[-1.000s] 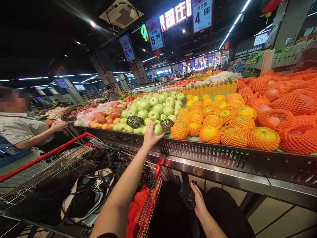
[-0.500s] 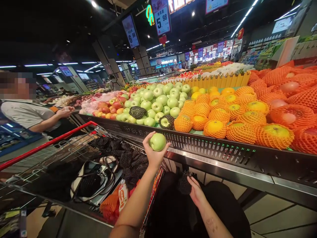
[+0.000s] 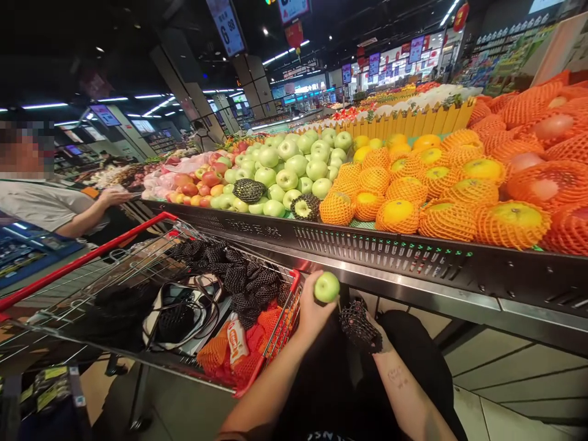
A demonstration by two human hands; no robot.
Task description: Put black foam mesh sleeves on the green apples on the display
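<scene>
My left hand [image 3: 311,309] grips a green apple [image 3: 326,286] low in front of the produce stand. Right beside it, my right hand [image 3: 373,338] is mostly covered by a black foam net sleeve [image 3: 358,324] that it holds up to the apple. Both hands are below the stand's metal edge [image 3: 376,251]. On the stand lies a pile of green apples [image 3: 294,168], two of them wrapped in black netting [image 3: 248,190].
A red-handled shopping cart [image 3: 110,251] at my left holds black net sleeves [image 3: 239,278], orange netting [image 3: 257,343] and a bag. Oranges in orange netting [image 3: 436,196] fill the stand's right side. Another person [image 3: 50,208] stands at the far left, a hand on the stand.
My left hand lifted a green apple off the pile and brought it down toward me. My right hand raised the black net sleeve to meet it. The view tilted downward.
</scene>
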